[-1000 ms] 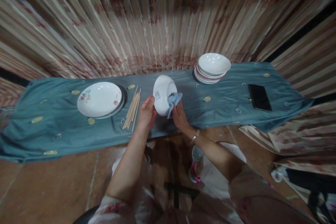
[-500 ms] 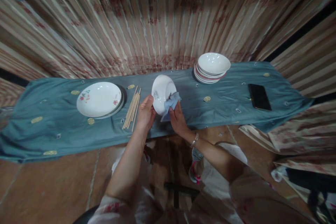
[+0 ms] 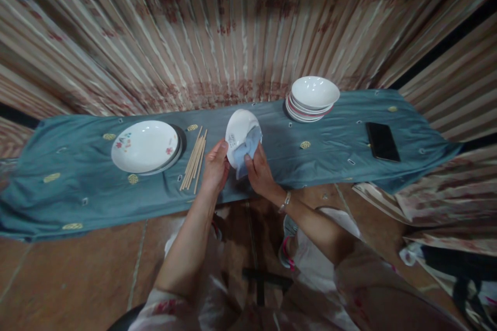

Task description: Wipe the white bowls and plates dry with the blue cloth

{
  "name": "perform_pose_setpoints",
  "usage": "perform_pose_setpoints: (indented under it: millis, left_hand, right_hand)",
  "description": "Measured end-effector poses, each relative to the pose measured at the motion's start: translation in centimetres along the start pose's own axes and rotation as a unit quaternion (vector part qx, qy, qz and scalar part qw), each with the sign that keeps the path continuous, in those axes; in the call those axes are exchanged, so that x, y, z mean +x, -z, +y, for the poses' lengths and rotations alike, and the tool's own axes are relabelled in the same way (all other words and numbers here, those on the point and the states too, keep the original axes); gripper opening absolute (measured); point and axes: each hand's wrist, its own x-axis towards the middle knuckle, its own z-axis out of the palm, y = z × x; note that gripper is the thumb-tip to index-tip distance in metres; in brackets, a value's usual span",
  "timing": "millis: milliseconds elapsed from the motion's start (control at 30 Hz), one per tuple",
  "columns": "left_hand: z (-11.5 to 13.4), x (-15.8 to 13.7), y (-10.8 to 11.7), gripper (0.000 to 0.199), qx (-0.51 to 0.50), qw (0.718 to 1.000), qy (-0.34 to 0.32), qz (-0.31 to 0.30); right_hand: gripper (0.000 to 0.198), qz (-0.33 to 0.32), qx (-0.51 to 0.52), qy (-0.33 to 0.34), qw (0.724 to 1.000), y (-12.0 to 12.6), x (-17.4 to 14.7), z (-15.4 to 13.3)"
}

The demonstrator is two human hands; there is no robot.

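Note:
A white bowl [image 3: 241, 123] is held tilted above the cloth-covered table, its outer underside with a small printed mark facing me. My left hand [image 3: 216, 165] grips the bowl's left rim, thumb on the outside. In my right hand [image 3: 262, 173] is a light blue cloth [image 3: 248, 147], pressed against the lower right of the bowl. The cloth covers part of the bowl's base, and the fingers behind it are hidden. Just left of my left hand lie several wooden chopsticks [image 3: 194, 160] in a loose bunch.
Floral white plates [image 3: 145, 146] are stacked at the left of the blue-green tablecloth [image 3: 97, 196]. A stack of white bowls [image 3: 313, 95] stands back right, with a black phone [image 3: 382, 141] farther right. A pleated curtain [image 3: 240, 36] hangs right behind the table.
My right hand has slid the blue cloth leftward across the bowl's underside, so it now covers more of the base. My left hand keeps its hold on the rim.

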Motion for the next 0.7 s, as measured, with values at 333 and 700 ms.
perform_pose_setpoints:
  millis: [333, 700]
  left_hand:
    - [-0.1, -0.1, -0.1, 0.042, 0.001, 1.000, -0.003, -0.003]
    - [0.0, -0.2, 0.0, 0.044, 0.008, 1.000, 0.001, 0.007]
  right_hand:
    - [0.072, 0.024, -0.026, 0.020, 0.999, 0.7, 2.9, 0.0]
    - [0.078, 0.015, -0.015, -0.014, 1.000, 0.6, 3.1, 1.2]
